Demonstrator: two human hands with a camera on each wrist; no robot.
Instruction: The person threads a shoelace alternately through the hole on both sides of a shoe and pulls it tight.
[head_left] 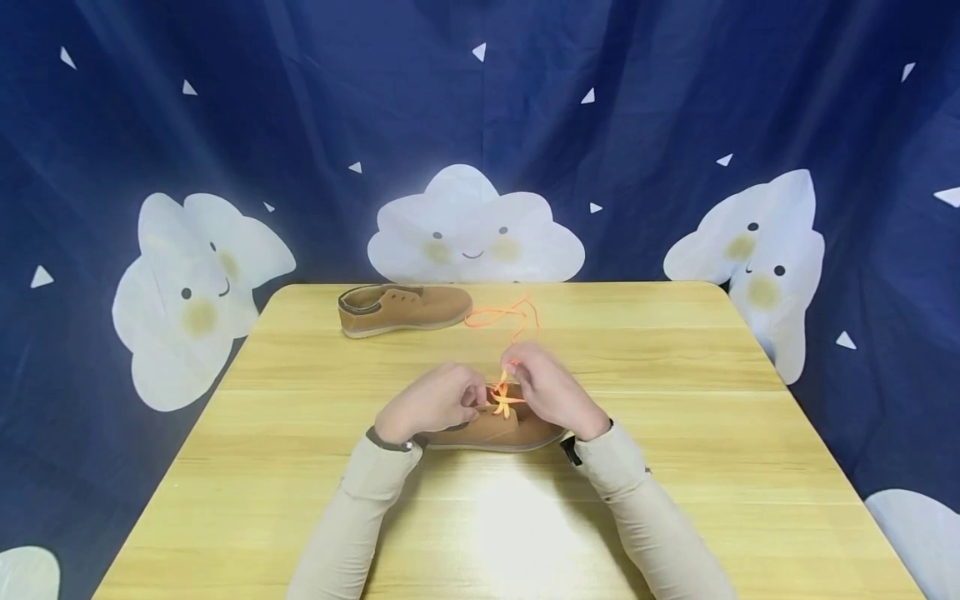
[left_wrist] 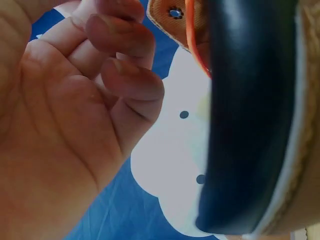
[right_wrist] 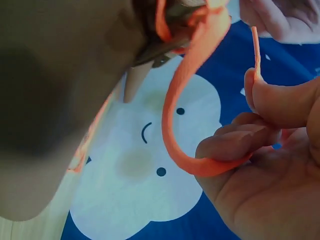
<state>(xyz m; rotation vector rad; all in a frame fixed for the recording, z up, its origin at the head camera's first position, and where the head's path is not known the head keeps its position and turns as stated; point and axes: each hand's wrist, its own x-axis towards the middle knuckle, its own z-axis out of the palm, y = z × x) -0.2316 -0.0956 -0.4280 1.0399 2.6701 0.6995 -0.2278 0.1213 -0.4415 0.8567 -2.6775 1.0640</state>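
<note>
A brown shoe (head_left: 487, 429) lies sideways under both hands, its toe to the right. An orange shoelace (head_left: 504, 400) runs through its eyelets. My right hand (head_left: 551, 387) pinches the shoelace (right_wrist: 187, 95) above the shoe; in the right wrist view a lace end stands up past the thumb and a slack curve leads back to the shoe. My left hand (head_left: 438, 400) is at the eyelet flap, fingers (left_wrist: 132, 82) loosely bent, with no lace visible in them. The left wrist view shows the dark collar (left_wrist: 252, 115) close beside that hand.
A second brown shoe (head_left: 408, 308), without a lace in its eyelets, sits at the table's back left. Beside its toe a loose stretch of orange lace (head_left: 487, 312) lies on the wooden table (head_left: 675, 358). A blue curtain (head_left: 637, 150) with clouds hangs behind.
</note>
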